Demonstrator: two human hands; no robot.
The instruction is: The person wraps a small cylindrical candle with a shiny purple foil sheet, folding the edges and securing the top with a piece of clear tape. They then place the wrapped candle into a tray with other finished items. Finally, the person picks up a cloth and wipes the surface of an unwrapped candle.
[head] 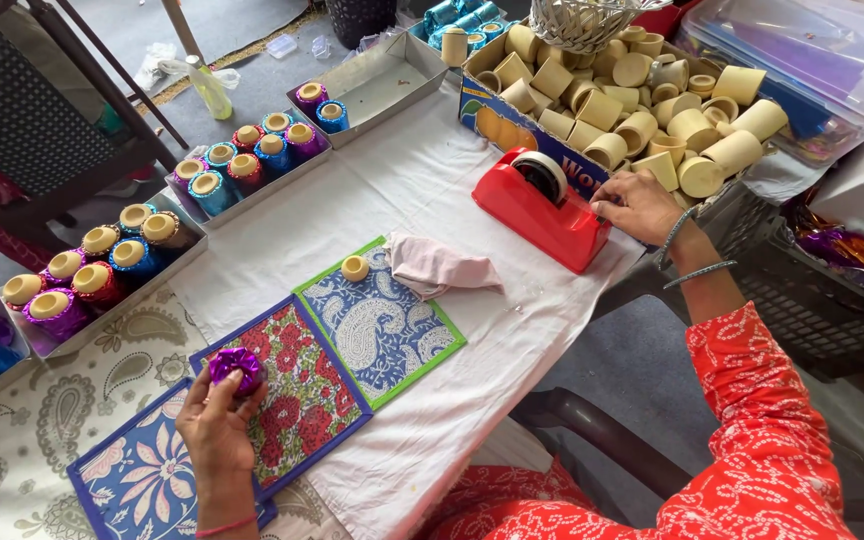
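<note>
My left hand [214, 420] grips a small cup wrapped in shiny purple foil [236, 366], held over the patterned square mats [382, 330] at the front of the white-covered table. My right hand [639, 205] rests at the cutter end of a red tape dispenser [542, 212], fingers pinched at the tape. One bare tan cup [355, 267] stands on the blue paisley mat, next to a crumpled pink cloth [439, 266].
A cardboard box [492, 115] piled with bare tan cups [642, 110] sits behind the dispenser. Grey trays [112, 300] on the left carry foil-wrapped cups in blue, red and purple. A black crate [812, 310] and clear lidded bin [802, 60] stand to the right.
</note>
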